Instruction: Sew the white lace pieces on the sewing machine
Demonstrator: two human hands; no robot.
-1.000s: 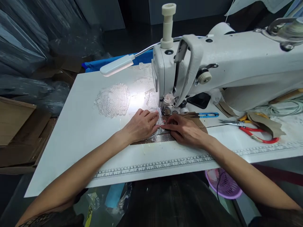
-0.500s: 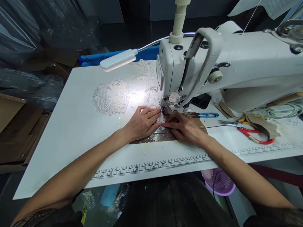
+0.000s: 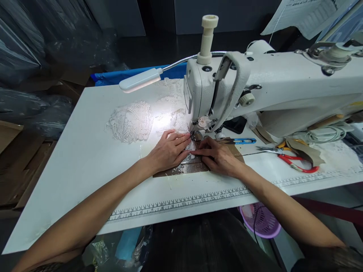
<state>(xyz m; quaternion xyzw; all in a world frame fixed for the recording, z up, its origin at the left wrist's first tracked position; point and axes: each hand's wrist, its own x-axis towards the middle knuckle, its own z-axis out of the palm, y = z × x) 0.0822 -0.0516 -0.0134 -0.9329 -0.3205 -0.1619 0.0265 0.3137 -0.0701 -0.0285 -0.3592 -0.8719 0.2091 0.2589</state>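
Presently, left hand (image 3: 167,151) and right hand (image 3: 219,156) lie flat, pressing lace piece (image 3: 193,145) just near of presser foot (image 3: 195,135).

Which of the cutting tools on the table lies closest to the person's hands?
The small blue-handled thread snips, lying just beyond the right hand. The red-handled scissors and the yellow-handled pair lie farther right.

Glare is cast mid-frame by the gooseneck lamp (image 3: 141,79); upper-left surroundings are left dim, and frame edges are barrel-distorted.
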